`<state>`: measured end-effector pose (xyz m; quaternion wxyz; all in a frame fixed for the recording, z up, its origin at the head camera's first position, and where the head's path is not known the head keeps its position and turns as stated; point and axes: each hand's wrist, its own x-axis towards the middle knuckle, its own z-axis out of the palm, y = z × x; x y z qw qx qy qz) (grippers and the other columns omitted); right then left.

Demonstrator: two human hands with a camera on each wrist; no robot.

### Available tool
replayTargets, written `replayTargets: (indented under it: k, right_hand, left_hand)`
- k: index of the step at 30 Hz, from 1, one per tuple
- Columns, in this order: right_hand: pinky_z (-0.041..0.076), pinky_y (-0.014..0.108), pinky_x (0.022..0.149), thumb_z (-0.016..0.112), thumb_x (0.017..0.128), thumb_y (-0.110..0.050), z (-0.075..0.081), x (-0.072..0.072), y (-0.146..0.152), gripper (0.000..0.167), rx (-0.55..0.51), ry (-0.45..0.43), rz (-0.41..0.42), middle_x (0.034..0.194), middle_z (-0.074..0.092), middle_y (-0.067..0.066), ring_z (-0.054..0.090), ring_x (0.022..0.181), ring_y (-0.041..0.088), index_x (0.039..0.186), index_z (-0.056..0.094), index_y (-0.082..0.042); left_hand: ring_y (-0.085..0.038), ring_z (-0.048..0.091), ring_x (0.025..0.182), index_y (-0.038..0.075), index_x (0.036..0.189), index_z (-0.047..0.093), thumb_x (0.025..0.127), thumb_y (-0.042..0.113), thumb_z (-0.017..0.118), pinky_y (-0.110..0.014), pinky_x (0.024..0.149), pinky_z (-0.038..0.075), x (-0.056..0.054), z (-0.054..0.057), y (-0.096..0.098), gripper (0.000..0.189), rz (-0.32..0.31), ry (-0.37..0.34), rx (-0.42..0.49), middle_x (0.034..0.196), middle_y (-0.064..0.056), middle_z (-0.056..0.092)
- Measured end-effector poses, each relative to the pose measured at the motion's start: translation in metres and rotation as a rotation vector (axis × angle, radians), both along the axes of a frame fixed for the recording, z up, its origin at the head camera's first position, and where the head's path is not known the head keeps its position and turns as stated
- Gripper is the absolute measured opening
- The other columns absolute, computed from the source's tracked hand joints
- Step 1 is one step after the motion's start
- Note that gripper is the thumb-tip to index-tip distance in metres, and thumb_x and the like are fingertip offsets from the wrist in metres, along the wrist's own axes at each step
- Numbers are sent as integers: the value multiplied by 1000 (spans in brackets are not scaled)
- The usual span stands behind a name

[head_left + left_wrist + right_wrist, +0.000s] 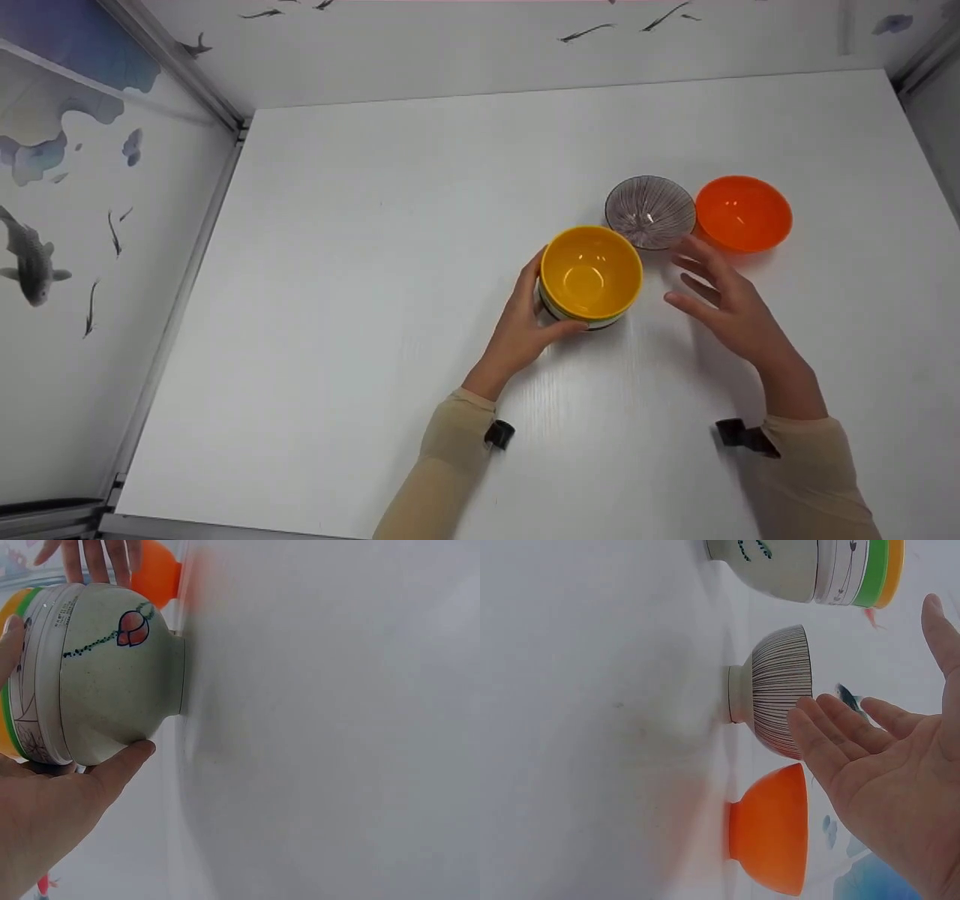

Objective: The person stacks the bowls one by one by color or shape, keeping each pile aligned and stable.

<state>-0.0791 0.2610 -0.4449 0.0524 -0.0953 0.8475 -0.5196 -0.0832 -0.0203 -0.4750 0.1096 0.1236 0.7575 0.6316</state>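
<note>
My left hand [525, 322] holds a stack of nested bowls from the side, thumb in front and fingers round the far side. A yellow bowl [590, 271] forms the top. Below it, the left wrist view shows a green rim, a white patterned bowl and, lowest, a pale bowl [112, 675] with a painted pink bud, its foot on the table. My right hand [731, 311] hangs with fingers spread, holding nothing, close to a striped bowl [650, 212]. Whether its fingertips touch that bowl I cannot tell. Right of the striped bowl stands an orange bowl [744, 214].
The bowls stand on a white table [337, 300], right of its middle. A white wall [465, 52] with painted fish runs along the back, and another panel [150, 195] closes off the left side, with metal framing at the corner.
</note>
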Motion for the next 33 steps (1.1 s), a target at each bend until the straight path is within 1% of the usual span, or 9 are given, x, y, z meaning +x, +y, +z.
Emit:
replayTargets:
  k: [4,9,25,29,33]
  right_hand:
    - [40,4,101,67,95,-15,0,0,1,74,9,-9,-3,154,42,15,43,139,38,157,27,-12]
    - [39,3,102,66,96,-17,0,0,2,74,25,-30,-4,153,42,15,42,140,38,157,25,-13]
    - [40,3,101,67,96,-17,-7,2,9,75,34,-37,-4,156,40,14,43,139,37,158,25,-17]
    - [40,3,101,67,96,-18,-9,3,11,75,34,-44,-4,157,39,14,43,139,35,158,25,-18]
    - [40,2,101,66,96,-18,-12,4,13,74,38,-39,0,157,39,15,44,138,36,158,26,-17]
  left_hand:
    - [-14,24,153,19,160,16,82,24,83,-42,123,31,0,1,0,103,-3,4,-7,165,3,25]
    - [-14,25,153,18,160,15,83,24,82,-40,122,33,0,1,0,103,-9,10,-18,165,2,24]
    - [-13,25,152,21,160,16,82,26,83,-41,122,33,0,-1,0,103,3,6,-30,165,5,25]
    - [-13,24,153,22,160,16,82,27,83,-43,122,33,0,0,0,103,4,-4,-33,165,6,25]
    - [-12,24,153,22,160,17,82,26,83,-43,122,33,0,0,0,102,3,-14,-33,164,6,25]
